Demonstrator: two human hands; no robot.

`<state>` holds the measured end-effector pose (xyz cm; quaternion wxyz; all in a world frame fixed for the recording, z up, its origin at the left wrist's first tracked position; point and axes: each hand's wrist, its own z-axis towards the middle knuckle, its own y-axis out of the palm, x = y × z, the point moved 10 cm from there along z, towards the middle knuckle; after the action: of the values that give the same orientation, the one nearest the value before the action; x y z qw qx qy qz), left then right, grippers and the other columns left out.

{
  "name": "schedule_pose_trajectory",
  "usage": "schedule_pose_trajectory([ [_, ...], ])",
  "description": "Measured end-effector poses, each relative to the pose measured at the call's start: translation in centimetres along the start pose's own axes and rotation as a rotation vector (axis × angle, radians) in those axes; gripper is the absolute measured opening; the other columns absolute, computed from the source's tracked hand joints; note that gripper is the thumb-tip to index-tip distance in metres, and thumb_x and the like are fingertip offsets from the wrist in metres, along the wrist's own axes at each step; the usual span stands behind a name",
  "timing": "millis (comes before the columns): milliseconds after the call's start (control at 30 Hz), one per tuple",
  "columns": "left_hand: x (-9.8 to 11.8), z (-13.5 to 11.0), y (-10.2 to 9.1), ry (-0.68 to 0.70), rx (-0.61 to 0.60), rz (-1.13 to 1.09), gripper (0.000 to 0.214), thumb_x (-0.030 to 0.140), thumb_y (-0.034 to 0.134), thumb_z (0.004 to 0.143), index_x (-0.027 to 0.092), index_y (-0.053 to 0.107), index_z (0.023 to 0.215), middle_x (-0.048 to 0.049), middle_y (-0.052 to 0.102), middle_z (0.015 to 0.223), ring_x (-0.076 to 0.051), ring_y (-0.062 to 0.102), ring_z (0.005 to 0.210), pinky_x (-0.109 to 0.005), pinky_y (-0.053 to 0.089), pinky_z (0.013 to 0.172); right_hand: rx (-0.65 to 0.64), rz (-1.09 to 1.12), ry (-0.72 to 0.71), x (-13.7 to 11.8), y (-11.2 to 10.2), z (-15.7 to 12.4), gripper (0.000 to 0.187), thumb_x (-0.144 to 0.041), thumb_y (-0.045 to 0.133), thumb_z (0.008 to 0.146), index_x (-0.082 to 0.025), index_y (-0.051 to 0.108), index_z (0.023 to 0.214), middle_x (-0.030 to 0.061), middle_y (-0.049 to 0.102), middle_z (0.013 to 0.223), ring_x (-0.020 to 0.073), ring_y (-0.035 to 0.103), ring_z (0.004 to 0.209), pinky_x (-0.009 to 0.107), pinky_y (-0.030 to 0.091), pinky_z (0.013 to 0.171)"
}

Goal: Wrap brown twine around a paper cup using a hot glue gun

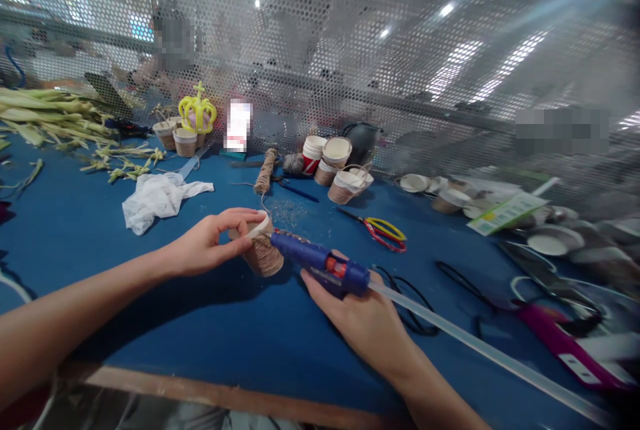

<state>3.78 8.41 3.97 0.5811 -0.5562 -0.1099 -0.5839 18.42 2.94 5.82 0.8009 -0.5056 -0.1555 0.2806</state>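
the head-worn camera looks forward and down, close over the table [220, 330].

Scissors [369, 222] laid on blue table [240, 343]. White cloth [155, 200] crumpled at left. Leaves [50, 110] heaped far left. Yellow crown [200, 129] set before mesh panel [320, 50]. Purple power strip [555, 333] placed at right.

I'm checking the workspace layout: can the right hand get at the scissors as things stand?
Probably not without freeing itself: the right hand holds the blue glue gun. Otherwise the scissors lie nearby, uncovered, on the blue table.
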Motion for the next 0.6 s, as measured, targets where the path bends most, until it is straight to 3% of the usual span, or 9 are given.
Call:
schedule_pose_trajectory([
  [400,0.2,0.0,0.1,0.004,-0.008,-0.001,0.021,0.028,0.047,0.086,0.016,0.049,0.069,-0.0126,0.054,0.126,-0.022,0.042,0.125,-0.039,0.034,0.103,0.063,0.026,0.014,-0.2,-0.1,-0.1,0.026,-0.013,0.05,0.079,-0.025,0.07,0.091,0.0074,0.071,0.087,0.0269,0.064,0.089,0.039,0.05,0.075],
  [600,0.2,0.0,0.1,0.007,-0.013,-0.005,0.021,0.027,0.046,0.087,0.016,0.049,0.069,-0.0127,0.054,0.127,-0.021,0.041,0.125,-0.039,0.033,0.103,0.047,-0.124,-0.154,-2.3,-0.3,-0.2,0.035,-0.007,0.043,0.079,-0.022,0.071,0.092,0.0102,0.071,0.083,0.0299,0.065,0.086,0.042,0.051,0.071],
])
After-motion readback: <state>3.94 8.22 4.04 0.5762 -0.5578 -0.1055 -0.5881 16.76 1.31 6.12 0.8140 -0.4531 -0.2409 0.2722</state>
